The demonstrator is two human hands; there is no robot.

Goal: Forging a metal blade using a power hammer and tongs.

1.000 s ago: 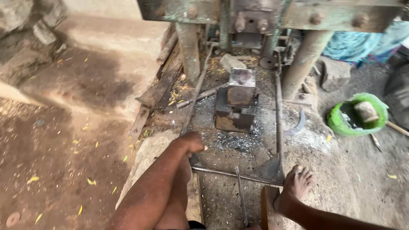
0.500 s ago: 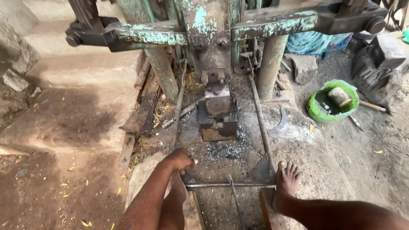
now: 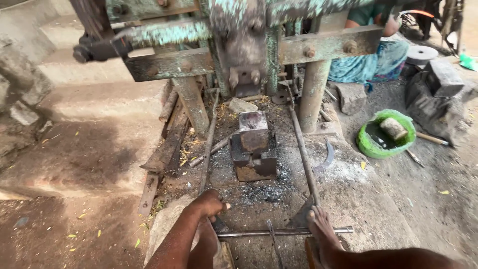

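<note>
Clenched around the near end of a horizontal steel bar [image 3: 284,232], the left hand [image 3: 208,204] sits low before the big green power hammer [image 3: 239,45]. Its rusty anvil block [image 3: 254,147] stands just beyond. Whether the right hand grips anything I cannot tell: it is out of sight.

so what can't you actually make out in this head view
- Left hand: closed near the thin horizontal steel rod; grip hidden by its own knuckles.
- Right hand: not in view; only a bare foot rests on the rod.
- Rusty green press head: motion-blurred.
- Seated person in teal cloth: hidden behind the frame.
- Green round basin: contents unclear.
</note>
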